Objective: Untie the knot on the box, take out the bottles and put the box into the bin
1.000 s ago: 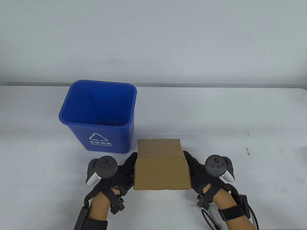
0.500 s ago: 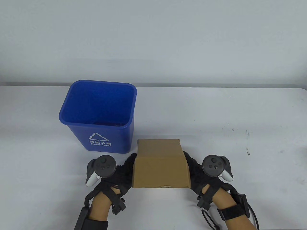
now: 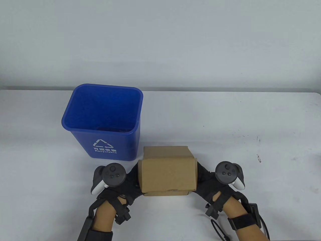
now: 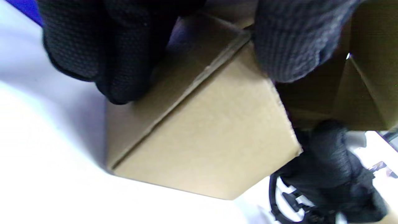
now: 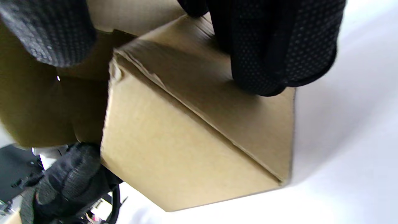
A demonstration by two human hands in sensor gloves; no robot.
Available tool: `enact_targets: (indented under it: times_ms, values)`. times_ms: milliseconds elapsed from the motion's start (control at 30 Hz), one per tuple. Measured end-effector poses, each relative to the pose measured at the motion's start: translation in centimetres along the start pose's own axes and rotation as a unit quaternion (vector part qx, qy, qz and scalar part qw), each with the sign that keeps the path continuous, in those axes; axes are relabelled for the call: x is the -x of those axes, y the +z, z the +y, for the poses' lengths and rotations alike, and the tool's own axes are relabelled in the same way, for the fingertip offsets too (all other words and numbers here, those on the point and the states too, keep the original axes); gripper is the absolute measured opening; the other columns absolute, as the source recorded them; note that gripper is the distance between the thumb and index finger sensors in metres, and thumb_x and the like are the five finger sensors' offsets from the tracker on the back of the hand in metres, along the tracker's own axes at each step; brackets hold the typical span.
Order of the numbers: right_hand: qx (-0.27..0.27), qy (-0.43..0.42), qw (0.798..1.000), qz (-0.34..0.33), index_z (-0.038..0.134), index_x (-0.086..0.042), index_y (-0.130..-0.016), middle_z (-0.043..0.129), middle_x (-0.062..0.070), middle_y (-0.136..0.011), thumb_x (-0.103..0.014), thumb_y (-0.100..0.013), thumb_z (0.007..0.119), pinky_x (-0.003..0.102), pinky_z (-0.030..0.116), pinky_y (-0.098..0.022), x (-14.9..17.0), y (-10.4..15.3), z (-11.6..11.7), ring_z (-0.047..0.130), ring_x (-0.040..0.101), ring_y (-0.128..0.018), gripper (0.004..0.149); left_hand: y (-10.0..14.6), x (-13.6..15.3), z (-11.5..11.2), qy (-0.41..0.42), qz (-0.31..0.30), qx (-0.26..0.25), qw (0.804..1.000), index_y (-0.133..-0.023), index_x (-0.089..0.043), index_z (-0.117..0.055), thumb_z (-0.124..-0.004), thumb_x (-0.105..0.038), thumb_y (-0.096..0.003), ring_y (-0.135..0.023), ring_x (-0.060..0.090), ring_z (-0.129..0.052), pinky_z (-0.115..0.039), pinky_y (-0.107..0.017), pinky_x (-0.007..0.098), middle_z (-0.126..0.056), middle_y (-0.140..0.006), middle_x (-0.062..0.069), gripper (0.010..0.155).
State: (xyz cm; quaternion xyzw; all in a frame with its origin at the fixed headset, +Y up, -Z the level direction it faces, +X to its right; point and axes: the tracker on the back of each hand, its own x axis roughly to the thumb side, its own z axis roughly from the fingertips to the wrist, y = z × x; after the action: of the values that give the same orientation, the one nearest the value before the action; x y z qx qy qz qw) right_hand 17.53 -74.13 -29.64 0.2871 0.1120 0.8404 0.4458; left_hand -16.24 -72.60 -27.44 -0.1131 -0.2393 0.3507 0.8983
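A plain brown cardboard box (image 3: 167, 173) sits at the table's near middle, tilted between my two hands. My left hand (image 3: 130, 179) grips its left side and my right hand (image 3: 204, 180) grips its right side. In the left wrist view the box (image 4: 211, 149) shows a closed seam, with gloved fingers (image 4: 118, 62) curled on one face. The right wrist view has the box (image 5: 174, 149) under curled fingers (image 5: 279, 56) in the same way. The blue recycling bin (image 3: 100, 145) stands just behind and left of the box, apart from it. No string or bottles show.
The white table (image 3: 250, 130) stretches to the right of the box and behind it. A pale wall runs along the table's far edge. The bin's inside looks dark at the bottom; I cannot tell what lies there.
The box has tipped between my hands: its near face looks shorter and a lower edge now shows under it. Both hands shifted slightly with it. The bin has not moved.
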Motion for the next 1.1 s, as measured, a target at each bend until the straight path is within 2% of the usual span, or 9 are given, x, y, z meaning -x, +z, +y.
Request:
enact_targets:
  times_ms: [100,233,667,1100]
  values:
    - [0.011,0.008,1.0,-0.002,0.034,0.001,-0.102,0.055,0.029,-0.096,-0.069,-0.042,0.07,0.052,0.083,-0.049,-0.1,0.0,-0.1,0.092,0.048,-0.067,0.099,0.1,0.2,0.0,0.024,0.003,0.001,1.0,-0.111,-0.005,-0.027,-0.075,-0.052,-0.0509,-0.074,0.049,-0.096,-0.083,-0.056,0.057,-0.066,-0.098,0.031,0.09]
    - [0.025,0.019,0.999,-0.004,0.036,0.002,-0.102,0.058,0.03,-0.094,-0.068,-0.042,0.07,0.052,0.083,-0.047,-0.4,0.0,-0.1,0.094,0.047,-0.064,0.098,0.1,0.3,0.0,0.027,0.009,-0.001,1.0,-0.111,-0.006,-0.027,-0.07,-0.045,-0.0536,-0.073,0.049,-0.097,-0.083,-0.055,0.057,-0.068,-0.097,0.031,0.082]
    - [0.139,0.055,0.988,-0.043,0.051,-0.001,-0.1,0.076,0.022,-0.086,-0.061,-0.044,0.073,0.048,0.088,-0.04,-1.9,0.8,-1.7,0.102,0.04,-0.056,0.085,0.0,0.0,-0.3,0.012,0.012,0.001,1.0,-0.111,-0.006,-0.028,-0.07,-0.044,-0.0537,-0.073,0.048,-0.097,-0.083,-0.054,0.056,-0.069,-0.097,0.03,0.08]
    - [0.167,0.021,0.986,-0.009,0.059,-0.002,-0.097,0.083,0.019,-0.08,-0.06,-0.044,0.072,0.046,0.09,-0.035,-1.2,0.2,-2.6,0.105,0.037,-0.05,0.08,-0.1,-0.4,-0.7,-0.002,0.017,0.011,1.0,-0.11,-0.005,-0.026,-0.069,-0.046,-0.0534,-0.073,0.049,-0.097,-0.083,-0.055,0.057,-0.069,-0.097,0.029,0.082]
